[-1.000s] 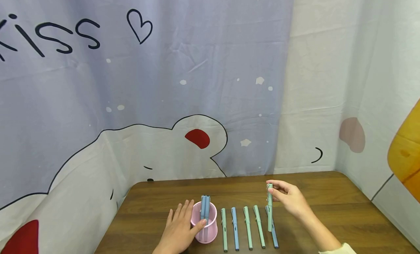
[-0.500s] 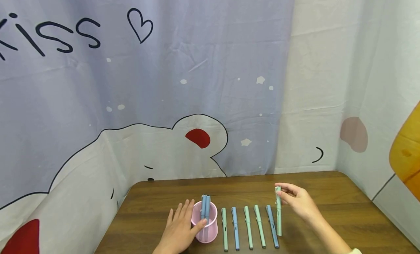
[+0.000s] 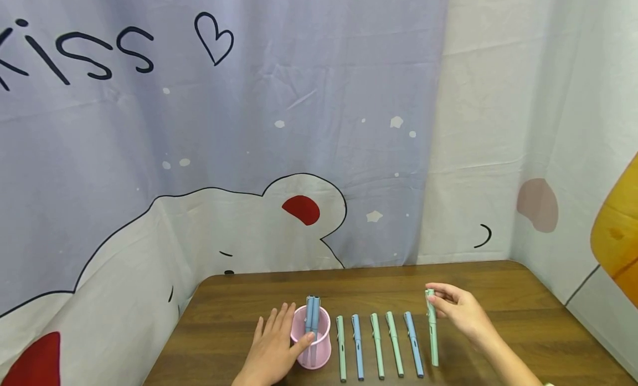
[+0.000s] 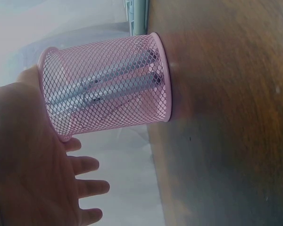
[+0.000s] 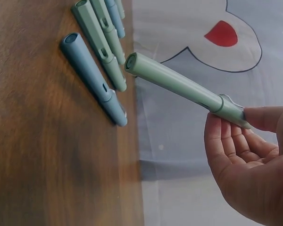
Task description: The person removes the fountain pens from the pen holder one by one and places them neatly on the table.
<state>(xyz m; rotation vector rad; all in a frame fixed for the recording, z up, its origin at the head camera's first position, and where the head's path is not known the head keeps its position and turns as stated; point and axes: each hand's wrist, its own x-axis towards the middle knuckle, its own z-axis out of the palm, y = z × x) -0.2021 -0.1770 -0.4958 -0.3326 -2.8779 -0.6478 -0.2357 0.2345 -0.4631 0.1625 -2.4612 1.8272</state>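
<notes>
My right hand [image 3: 461, 315] holds a slim, pale-green capped pen [image 3: 432, 339]; thumb and fingers [image 5: 216, 141] are clamped on the cap. Position: right of the row, just beside but apart from the slim, blue-grey capped pen [image 3: 413, 344] at its right end. Long axis: far to near, cap end far and raised, barrel end near, roughly parallel to that neighbour. I cannot tell whether the barrel end touches the brown wood-grain counter [image 3: 234, 300]. I judge the gap and alignment between these two pens to govern the move; my right hand is the nearer.

Leftward, the row continues with two pale-green pens [image 3: 394, 344], a light-blue pen [image 3: 357, 347] and another pale-green pen [image 3: 341, 350]. Left of it stands a round pink mesh cup [image 3: 324, 355] containing two blue-grey pens [image 3: 316, 314]. My left hand [image 3: 271, 344] is at its left, fingers straight and spread apart, thumb at the near rim.
</notes>
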